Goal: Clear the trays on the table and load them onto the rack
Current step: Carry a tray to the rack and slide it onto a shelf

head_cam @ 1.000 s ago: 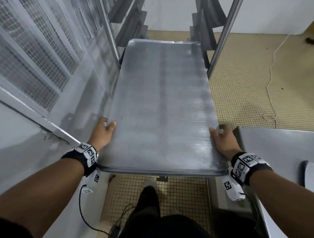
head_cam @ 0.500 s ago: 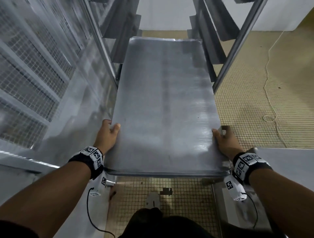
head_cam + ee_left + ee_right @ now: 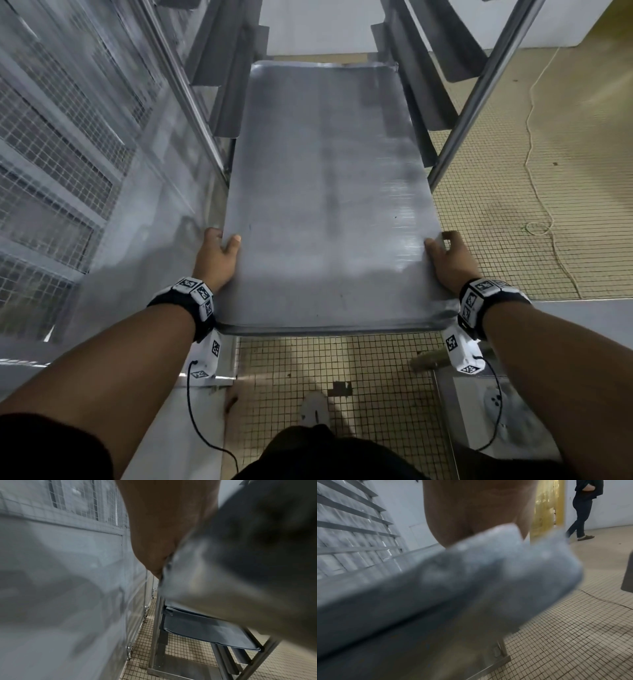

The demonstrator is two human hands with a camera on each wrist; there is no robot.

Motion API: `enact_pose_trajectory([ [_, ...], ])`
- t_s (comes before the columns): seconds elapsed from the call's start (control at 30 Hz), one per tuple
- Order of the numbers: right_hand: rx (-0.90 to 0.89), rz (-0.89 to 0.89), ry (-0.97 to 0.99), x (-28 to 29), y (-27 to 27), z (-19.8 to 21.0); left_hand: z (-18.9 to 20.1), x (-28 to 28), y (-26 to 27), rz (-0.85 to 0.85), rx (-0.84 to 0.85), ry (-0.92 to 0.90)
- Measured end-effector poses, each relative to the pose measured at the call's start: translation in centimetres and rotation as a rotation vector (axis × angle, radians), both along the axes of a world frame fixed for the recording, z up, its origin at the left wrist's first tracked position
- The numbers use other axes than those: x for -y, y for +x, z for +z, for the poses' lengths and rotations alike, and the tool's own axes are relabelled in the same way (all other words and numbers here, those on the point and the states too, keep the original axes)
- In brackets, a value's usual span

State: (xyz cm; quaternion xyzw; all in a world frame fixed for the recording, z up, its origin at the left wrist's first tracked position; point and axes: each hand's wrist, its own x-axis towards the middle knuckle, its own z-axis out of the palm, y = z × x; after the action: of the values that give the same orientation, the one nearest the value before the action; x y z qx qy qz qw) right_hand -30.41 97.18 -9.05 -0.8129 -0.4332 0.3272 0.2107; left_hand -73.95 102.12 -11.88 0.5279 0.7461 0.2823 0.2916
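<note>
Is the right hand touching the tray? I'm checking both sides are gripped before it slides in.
Touching. The head view shows the right hand gripping the metal tray's right edge, thumb lying on its top surface.

We find no words, brand names or numbers to read anywhere. The only printed marks are black-and-white square code tags on the left wristband [image 3: 196, 294] and the right wristband [image 3: 479, 297]; the blurred wrist views may hide fine print.
</note>
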Motion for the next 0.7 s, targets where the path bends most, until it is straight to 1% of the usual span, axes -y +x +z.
enact_pose_trajectory([
  [0.3, 0.040, 0.024, -0.039, -0.2, 0.3, 0.2, 0.4, 0.1, -0.1, 0.024, -0.004, -0.057],
  [0.43, 0.020, 0.047, -0.054, 0.7, 0.5, 0.8, 0.1, 0.9, -0.7, 0.022, 0.040, -0.059],
  [0.53, 0.024, 0.112, -0.007, 1.8, 0.3, 1.3, 0.3, 1.6, -0.7, 0.028, 0.052, -0.056],
  [0.6, 0.064, 0.166, 0.026, 2.8, -0.1, 1.8, 0.9, 2.2, -0.3, 0.023, 0.029, -0.045],
  [0.7, 0.111, 0.293, 0.064, 5.0, -1.1, 2.3, 1.6, 2.8, 0.1, -0.006, 0.008, -0.038],
])
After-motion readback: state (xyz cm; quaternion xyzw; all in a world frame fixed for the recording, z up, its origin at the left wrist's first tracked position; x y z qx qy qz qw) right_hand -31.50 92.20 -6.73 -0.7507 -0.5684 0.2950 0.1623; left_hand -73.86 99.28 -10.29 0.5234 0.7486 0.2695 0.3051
